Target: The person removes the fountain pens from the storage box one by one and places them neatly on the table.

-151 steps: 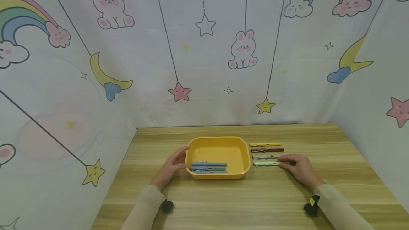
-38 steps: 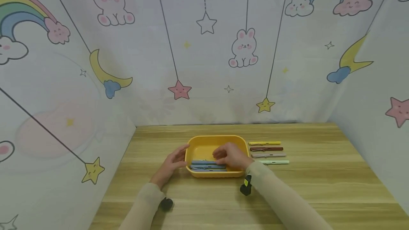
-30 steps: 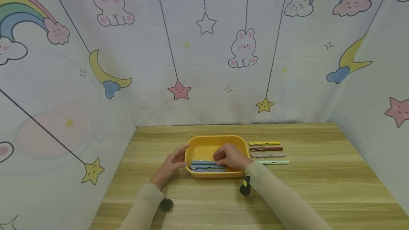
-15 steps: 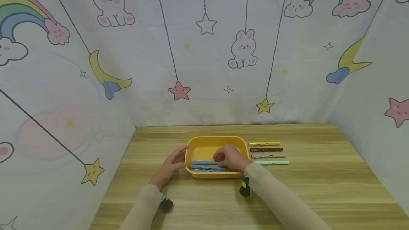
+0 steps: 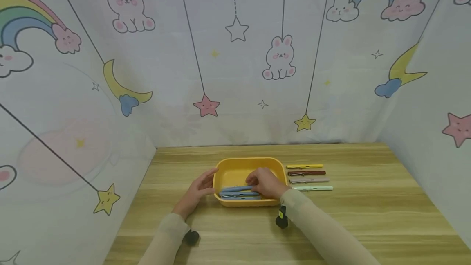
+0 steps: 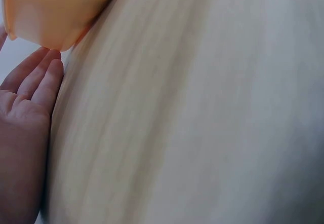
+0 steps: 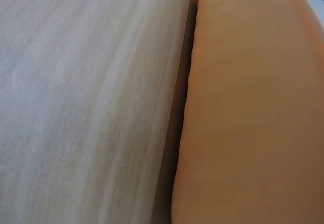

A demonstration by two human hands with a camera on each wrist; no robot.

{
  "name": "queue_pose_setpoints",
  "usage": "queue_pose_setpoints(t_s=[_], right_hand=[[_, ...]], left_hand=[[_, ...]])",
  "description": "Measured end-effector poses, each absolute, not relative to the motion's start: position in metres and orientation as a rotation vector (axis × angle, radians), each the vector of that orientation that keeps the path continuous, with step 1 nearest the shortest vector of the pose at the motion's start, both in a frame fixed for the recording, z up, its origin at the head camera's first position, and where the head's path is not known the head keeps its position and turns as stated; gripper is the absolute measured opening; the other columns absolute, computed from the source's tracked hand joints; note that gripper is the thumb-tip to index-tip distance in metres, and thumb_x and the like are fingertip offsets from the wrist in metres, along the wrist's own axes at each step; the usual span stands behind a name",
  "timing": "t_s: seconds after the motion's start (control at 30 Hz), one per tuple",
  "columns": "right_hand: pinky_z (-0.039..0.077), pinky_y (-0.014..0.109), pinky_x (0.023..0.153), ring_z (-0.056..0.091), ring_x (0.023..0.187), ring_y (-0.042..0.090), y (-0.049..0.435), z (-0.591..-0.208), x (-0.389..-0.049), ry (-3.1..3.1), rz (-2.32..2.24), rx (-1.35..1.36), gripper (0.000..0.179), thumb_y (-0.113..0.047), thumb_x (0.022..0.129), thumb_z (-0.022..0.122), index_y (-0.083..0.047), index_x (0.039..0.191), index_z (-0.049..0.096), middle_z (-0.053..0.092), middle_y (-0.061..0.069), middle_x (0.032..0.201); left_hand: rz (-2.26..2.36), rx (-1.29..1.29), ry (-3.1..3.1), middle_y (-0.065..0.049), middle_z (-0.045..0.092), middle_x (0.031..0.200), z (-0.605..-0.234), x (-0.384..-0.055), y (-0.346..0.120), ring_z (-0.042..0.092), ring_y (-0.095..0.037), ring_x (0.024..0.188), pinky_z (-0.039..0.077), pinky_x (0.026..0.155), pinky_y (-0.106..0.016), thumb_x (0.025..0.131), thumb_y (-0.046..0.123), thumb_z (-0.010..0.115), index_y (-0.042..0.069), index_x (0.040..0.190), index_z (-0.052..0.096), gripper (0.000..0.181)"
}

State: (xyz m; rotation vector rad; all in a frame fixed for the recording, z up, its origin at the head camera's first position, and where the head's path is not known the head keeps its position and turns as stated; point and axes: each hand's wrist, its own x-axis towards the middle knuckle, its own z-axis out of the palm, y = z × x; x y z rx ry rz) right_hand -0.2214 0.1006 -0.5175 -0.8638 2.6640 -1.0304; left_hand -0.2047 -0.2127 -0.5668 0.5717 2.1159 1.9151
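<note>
A yellow tray (image 5: 250, 203) sits on the wooden table with blue pens in its front left part. My right hand (image 5: 268, 184) reaches inside and pinches the right end of one blue pen (image 5: 235, 189), which tilts slightly over the others. Beneath it lie more blue pens (image 5: 239, 194), side by side. At the tray's left side rests my left hand (image 5: 196, 193), fingers fairly straight against the wall; the left wrist view shows those fingertips (image 6: 49, 77) by the tray (image 6: 55, 11). Only the tray's outer wall (image 7: 253, 107) and the table appear in the right wrist view, without the hand.
Right of the tray a column of pens lies on the table (image 5: 235, 236): yellow (image 5: 304, 166), dark red (image 5: 307, 173), pinkish grey (image 5: 310, 180) and mint green (image 5: 316, 188). Patterned cloth walls (image 5: 235, 130) enclose the table at the back and both sides.
My right hand has gone from the mint green pen on the table into the tray. Lately the pinched blue pen's right end has risen slightly. The left hand stays put.
</note>
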Motion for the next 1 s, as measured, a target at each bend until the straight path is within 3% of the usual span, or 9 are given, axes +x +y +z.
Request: queue_pose_setpoints(t_s=[0.2,0.43,0.63,0.77,0.9,1.0], right_hand=[[0.063,0.043,0.084,0.077,0.093,0.025,0.0993,-0.5144,-0.2199,2.696,-1.020,-0.843,0.025,0.008,0.085,0.080,0.000,0.109,0.079,0.080,0.009,0.100],[0.062,0.041,0.086,0.077,0.094,0.023,0.0994,-0.5138,-0.2190,2.703,-1.005,-0.793,0.028,0.010,0.086,0.078,0.000,0.111,0.079,0.080,0.007,0.101],[0.062,0.043,0.086,0.076,0.095,0.026,0.0992,-0.5140,-0.2172,2.669,-1.029,-0.804,0.031,0.013,0.085,0.077,0.004,0.114,0.077,0.080,0.010,0.102],[0.062,0.044,0.087,0.076,0.097,0.027,0.0994,-0.5139,-0.2173,2.664,-1.031,-0.825,0.033,0.014,0.085,0.077,0.005,0.117,0.076,0.079,0.012,0.105],[0.062,0.043,0.087,0.076,0.100,0.028,0.1011,-0.5130,-0.2179,2.658,-1.026,-0.846,0.035,0.012,0.086,0.076,0.003,0.120,0.076,0.079,0.014,0.109],[0.063,0.040,0.082,0.076,0.103,0.029,0.1027,-0.5125,-0.2178,2.628,-1.053,-0.818,0.036,0.011,0.088,0.074,0.001,0.123,0.076,0.078,0.015,0.115]], left_hand=[[1.899,0.559,2.132,-0.021,0.037,0.166,-0.5669,-0.2038,-0.2127,0.037,-0.041,0.152,0.034,0.122,-0.043,0.100,0.006,0.067,0.013,0.162,0.040,0.068],[1.902,0.541,2.143,-0.020,0.040,0.165,-0.5672,-0.2041,-0.2117,0.039,-0.039,0.151,0.039,0.115,-0.026,0.099,0.006,0.068,0.013,0.161,0.041,0.068],[1.906,0.520,2.137,-0.018,0.040,0.165,-0.5686,-0.2033,-0.2122,0.040,-0.037,0.151,0.040,0.113,-0.022,0.100,0.006,0.068,0.014,0.161,0.042,0.067],[1.912,0.548,2.135,-0.020,0.040,0.165,-0.5694,-0.2035,-0.2128,0.040,-0.040,0.151,0.039,0.117,-0.029,0.100,0.006,0.068,0.013,0.161,0.041,0.067],[1.918,0.576,2.129,-0.023,0.039,0.164,-0.5681,-0.2035,-0.2125,0.038,-0.042,0.151,0.033,0.122,-0.047,0.100,0.006,0.067,0.011,0.161,0.040,0.067],[1.915,0.578,2.127,-0.023,0.038,0.165,-0.5675,-0.2043,-0.2119,0.038,-0.043,0.151,0.033,0.122,-0.048,0.100,0.007,0.067,0.010,0.162,0.039,0.068]])
